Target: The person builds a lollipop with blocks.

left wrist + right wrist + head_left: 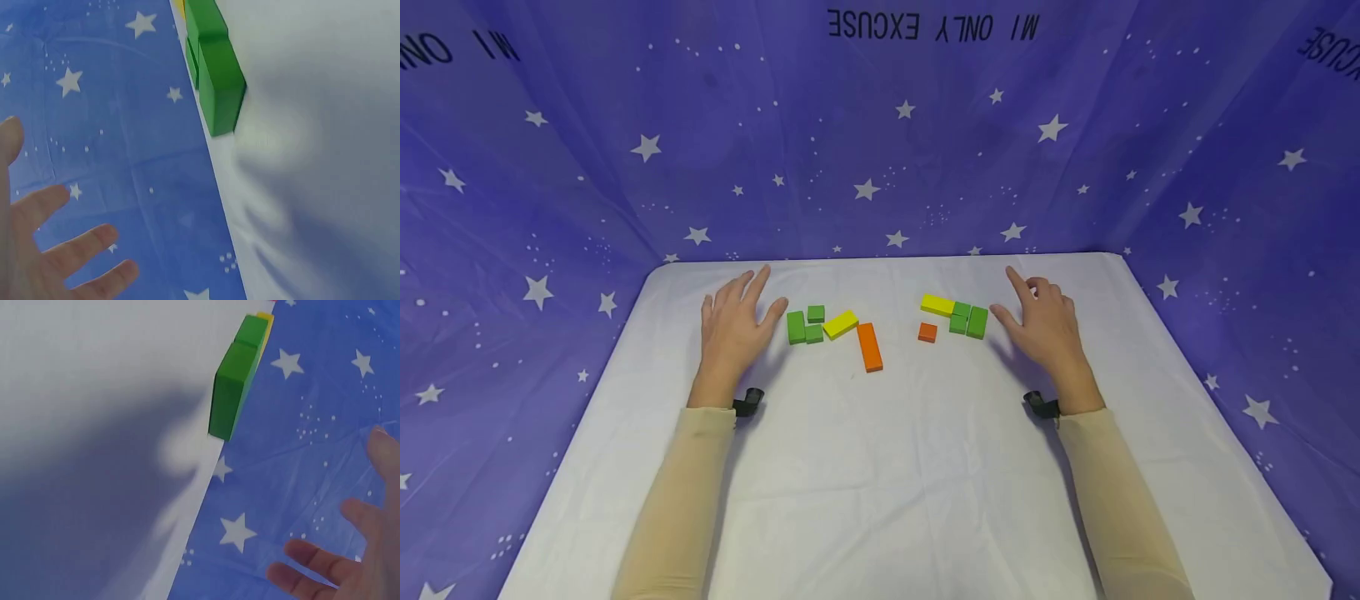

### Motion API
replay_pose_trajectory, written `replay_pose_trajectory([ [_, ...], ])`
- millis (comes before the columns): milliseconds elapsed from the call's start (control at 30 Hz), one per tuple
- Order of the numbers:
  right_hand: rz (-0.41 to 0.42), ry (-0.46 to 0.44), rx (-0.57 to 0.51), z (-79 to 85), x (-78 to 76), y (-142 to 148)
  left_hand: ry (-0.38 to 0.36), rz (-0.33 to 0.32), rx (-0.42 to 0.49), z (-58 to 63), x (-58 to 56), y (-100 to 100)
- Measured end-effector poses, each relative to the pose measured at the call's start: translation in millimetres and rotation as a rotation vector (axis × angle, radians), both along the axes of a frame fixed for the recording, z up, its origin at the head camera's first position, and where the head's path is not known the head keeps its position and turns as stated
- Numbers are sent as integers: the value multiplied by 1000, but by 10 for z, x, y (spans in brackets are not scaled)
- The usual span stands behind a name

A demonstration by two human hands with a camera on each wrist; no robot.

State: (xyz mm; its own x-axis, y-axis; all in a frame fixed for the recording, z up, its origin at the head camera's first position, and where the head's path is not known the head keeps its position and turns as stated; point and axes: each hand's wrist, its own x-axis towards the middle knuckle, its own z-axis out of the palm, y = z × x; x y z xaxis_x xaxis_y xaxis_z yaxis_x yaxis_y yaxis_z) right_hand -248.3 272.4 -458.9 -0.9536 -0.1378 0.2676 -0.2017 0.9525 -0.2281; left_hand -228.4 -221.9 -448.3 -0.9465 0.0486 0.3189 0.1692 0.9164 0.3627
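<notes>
Far across the table [887,483], the left hand [735,325] and right hand [1049,330], both spread wide, flank coloured blocks [870,347].

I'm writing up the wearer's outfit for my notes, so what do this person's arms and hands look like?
The left hand and right hand wear no gloves. A plain beige left sleeve and matching right sleeve reach the wrists. A small, bent black device shows at the left wrist, with a similar black piece at the right.
</notes>
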Motion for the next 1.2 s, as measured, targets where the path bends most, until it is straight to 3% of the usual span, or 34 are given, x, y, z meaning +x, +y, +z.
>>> replay_pose_trajectory([
  [267,20,30,-61,0,27,-158,75,-24,88,-3,24,235],
  [467,61,23,-102,-35,34,-257,69,-59,139,-15,57,394],
  [667,90,44,-220,-78,43,-355,58,-82,212,-33,79,530],
  [1000,133,-43,-548,-132,82,-534,-47,-132,405,-92,126,749],
  [1200,133,-131,-639,-191,111,-630,-120,-160,504,-151,145,829],
])
